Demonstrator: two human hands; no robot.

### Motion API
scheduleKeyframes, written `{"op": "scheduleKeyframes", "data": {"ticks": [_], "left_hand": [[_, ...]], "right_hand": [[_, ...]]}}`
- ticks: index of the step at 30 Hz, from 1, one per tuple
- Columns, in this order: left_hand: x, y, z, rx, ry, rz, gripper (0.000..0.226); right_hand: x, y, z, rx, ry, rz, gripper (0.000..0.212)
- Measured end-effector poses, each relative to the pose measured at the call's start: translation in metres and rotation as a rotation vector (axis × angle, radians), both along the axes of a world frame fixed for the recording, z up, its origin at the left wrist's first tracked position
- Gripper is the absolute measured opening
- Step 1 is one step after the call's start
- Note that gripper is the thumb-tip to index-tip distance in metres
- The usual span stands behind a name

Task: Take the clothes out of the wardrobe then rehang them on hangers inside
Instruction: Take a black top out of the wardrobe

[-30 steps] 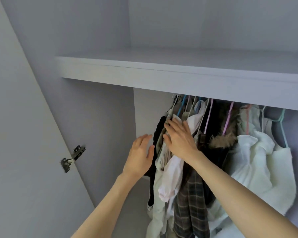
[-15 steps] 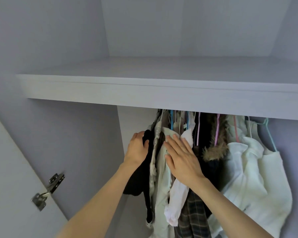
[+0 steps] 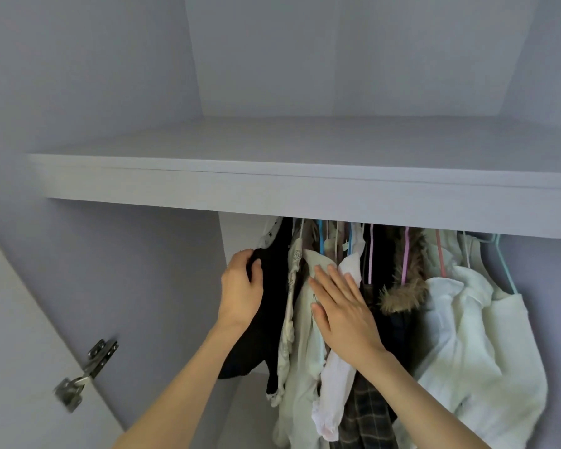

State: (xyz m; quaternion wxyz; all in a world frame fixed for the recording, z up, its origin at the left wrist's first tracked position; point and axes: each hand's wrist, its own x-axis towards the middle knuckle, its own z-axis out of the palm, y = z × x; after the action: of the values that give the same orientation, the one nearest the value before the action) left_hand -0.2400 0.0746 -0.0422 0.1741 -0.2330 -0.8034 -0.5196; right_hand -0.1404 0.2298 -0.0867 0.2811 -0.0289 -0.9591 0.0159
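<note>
Left hand (image 3: pixel 240 291) curled round the edge of a black garment (image 3: pixel 271 306) at the left end of the hanging clothes. Right hand (image 3: pixel 340 307) flat, fingers straight, pressed against a cream garment (image 3: pixel 300 348) just beside it. Under a pale shelf (image 3: pixel 272 186): pink hanger (image 3: pixel 405 254), fur-trimmed coat (image 3: pixel 402 296), white top (image 3: pixel 486 345). Metal hinge (image 3: pixel 88 371) at lower left, on the door.

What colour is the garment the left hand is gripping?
Black. The left hand grips the black garment; clearest in the head view.
</note>
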Motion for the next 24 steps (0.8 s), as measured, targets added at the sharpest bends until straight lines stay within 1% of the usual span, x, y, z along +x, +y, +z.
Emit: {"op": "scheduleKeyframes", "data": {"ticks": [4, 6, 7, 8, 10, 12, 14, 16, 17, 18, 19, 22, 24], "left_hand": [[0.027, -0.027, -0.023, 0.009, -0.009, 0.033, 0.021], [0.04, -0.038, -0.041, -0.007, -0.045, 0.046, 0.018], [0.047, -0.043, -0.05, -0.012, -0.072, 0.052, 0.017], [0.054, -0.049, -0.06, -0.015, -0.098, 0.06, 0.017], [0.068, -0.062, -0.077, -0.022, -0.134, 0.086, 0.015], [0.082, -0.074, -0.09, -0.036, -0.152, 0.128, 0.015], [0.095, -0.083, -0.1, -0.055, -0.171, 0.163, 0.014], [0.105, -0.09, -0.107, -0.072, -0.18, 0.195, 0.014], [0.11, -0.094, -0.109, -0.083, -0.179, 0.21, 0.015], [0.114, -0.098, -0.111, -0.097, -0.173, 0.226, 0.017], [0.119, -0.103, -0.112, -0.115, -0.169, 0.238, 0.019], [0.131, -0.12, -0.116, -0.162, -0.178, 0.267, 0.025], [0.137, -0.131, -0.117, -0.189, -0.179, 0.257, 0.027]], "right_hand": [[0.003, -0.016, 0.004, -0.139, 0.031, 0.079, 0.049], [0.004, -0.036, 0.011, -0.294, 0.081, 0.147, 0.047], [0.005, -0.048, 0.019, -0.421, 0.081, 0.192, 0.042], [0.005, -0.06, 0.025, -0.562, 0.041, 0.235, 0.038], [0.001, -0.079, 0.031, -0.82, -0.082, 0.305, 0.036], [-0.006, -0.097, 0.031, -0.953, -0.184, 0.328, 0.037], [-0.015, -0.114, 0.032, -0.995, -0.237, 0.299, 0.042], [-0.025, -0.13, 0.029, -1.066, -0.306, 0.21, 0.04], [-0.03, -0.139, 0.027, -1.123, -0.356, 0.157, 0.034], [-0.033, -0.148, 0.023, -1.197, -0.395, 0.114, 0.022], [-0.034, -0.156, 0.02, -1.282, -0.398, 0.102, 0.016], [-0.032, -0.172, 0.014, -1.575, -0.398, 0.14, 0.017], [-0.029, -0.176, 0.013, -1.625, -0.453, 0.156, 0.013]]}}
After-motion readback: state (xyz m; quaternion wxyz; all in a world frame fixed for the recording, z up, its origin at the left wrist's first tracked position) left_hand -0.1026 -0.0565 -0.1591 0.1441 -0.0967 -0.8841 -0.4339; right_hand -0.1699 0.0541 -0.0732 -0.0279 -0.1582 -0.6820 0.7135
